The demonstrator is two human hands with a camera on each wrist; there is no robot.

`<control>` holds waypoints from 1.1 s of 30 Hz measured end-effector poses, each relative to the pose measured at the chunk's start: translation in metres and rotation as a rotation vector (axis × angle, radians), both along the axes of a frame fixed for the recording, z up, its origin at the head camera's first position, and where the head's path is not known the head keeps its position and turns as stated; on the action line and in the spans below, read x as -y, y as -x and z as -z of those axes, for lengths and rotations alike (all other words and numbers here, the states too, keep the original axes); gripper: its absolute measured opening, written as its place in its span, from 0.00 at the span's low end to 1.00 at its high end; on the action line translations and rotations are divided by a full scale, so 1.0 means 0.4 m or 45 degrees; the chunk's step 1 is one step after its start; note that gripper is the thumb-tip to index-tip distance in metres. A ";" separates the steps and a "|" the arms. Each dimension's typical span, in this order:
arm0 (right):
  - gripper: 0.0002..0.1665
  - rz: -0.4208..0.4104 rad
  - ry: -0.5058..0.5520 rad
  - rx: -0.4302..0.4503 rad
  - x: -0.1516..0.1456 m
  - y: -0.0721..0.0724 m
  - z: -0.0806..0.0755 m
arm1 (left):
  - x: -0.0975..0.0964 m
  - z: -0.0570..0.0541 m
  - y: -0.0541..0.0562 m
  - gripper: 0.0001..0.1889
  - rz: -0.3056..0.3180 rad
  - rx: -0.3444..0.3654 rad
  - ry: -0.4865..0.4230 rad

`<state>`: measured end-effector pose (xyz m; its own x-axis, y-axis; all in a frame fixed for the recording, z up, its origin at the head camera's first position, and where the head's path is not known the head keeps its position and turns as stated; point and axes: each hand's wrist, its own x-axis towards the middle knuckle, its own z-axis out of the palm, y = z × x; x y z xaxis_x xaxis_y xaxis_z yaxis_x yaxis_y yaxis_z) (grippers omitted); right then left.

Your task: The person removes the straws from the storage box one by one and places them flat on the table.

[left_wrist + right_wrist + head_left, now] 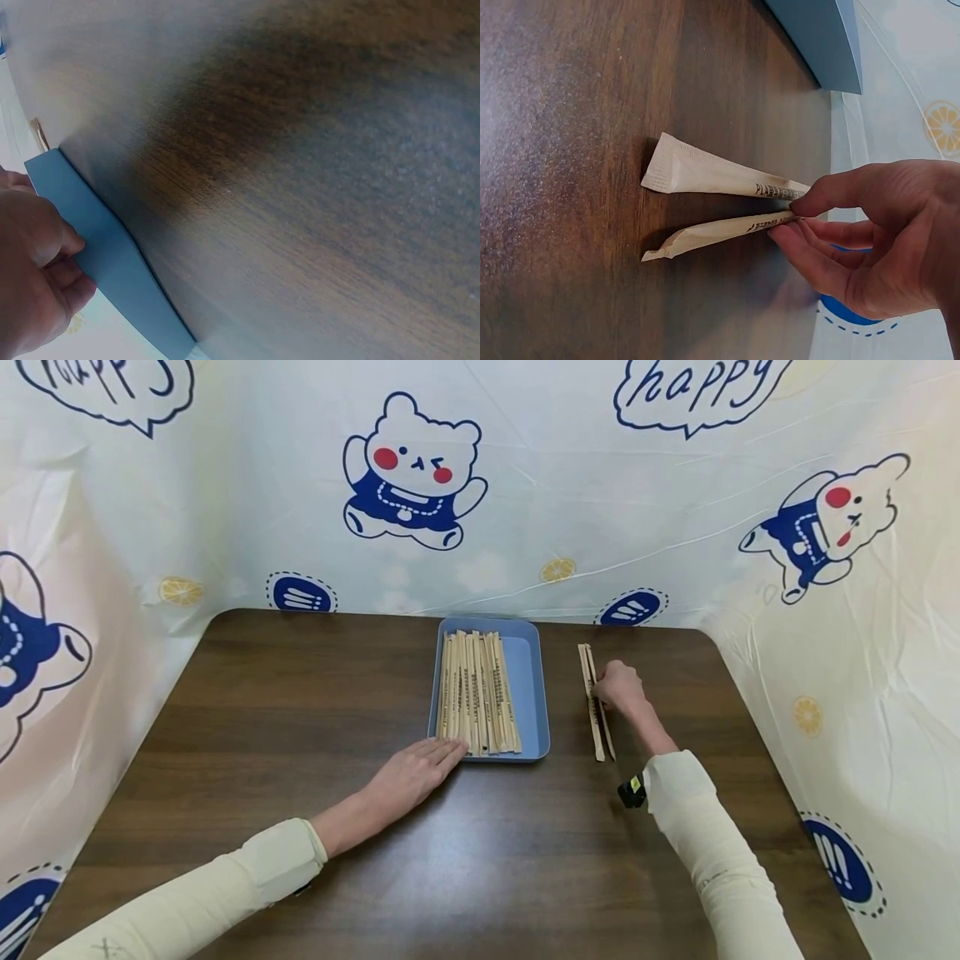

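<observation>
Dark brown wood is stretching across the table (510, 860), with pale patterned cloth (525, 460) standing around its back and sides. Toward the right part of that surface, one slim paper packet (712, 234) is being pinched by the right hand (624, 687); thumb and fingertips are closing on it partway along, while its near end is pointing back toward the person. Just beside it, on the tray side, a second packet (712, 171) is lying almost parallel, the thumb tip coming right up to it — whether the two are touching is hard to tell. Both are showing dark printed lettering.

Farther left, a blue tray (529, 693) is sitting near the back edge of the table, well apart from the left sleeve but near the pair. Inside, a row of similar packets (477, 689) is lying lengthwise and filling the left and middle, leaving a bare strip on the right. At the near left corner the left hand (408, 779) is gripping the rim — fingers reaching over it, thumb bearing on the outer wall. Cream sleeves (712, 835) are covering both forearms, and a small black device (632, 792) is showing beside the right cuff.
</observation>
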<state>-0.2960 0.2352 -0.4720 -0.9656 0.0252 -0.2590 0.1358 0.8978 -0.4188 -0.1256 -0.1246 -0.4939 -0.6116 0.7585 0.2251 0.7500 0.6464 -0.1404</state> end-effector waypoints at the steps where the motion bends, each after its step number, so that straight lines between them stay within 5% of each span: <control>1: 0.16 -0.003 0.001 -0.003 0.001 -0.001 -0.002 | 0.000 -0.001 0.000 0.28 0.001 0.000 -0.001; 17: 0.14 -0.037 0.003 -0.081 0.025 0.004 -0.026 | 0.001 -0.004 0.002 0.27 0.010 0.005 -0.016; 20: 0.05 -0.053 0.139 -0.066 0.045 0.003 -0.044 | 0.001 -0.004 0.001 0.27 0.008 0.013 -0.009; 25: 0.24 -0.023 0.439 0.037 0.088 -0.002 -0.081 | 0.001 -0.003 0.001 0.28 0.000 0.017 0.004; 33: 0.30 0.039 0.751 0.214 0.152 -0.008 -0.116 | 0.002 -0.003 0.000 0.28 0.000 0.022 0.005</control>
<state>-0.2929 0.1745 -0.4257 -0.9114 -0.1417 -0.3863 0.2651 0.5159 -0.8146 -0.1256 -0.1253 -0.4925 -0.6153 0.7594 0.2114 0.7523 0.6458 -0.1303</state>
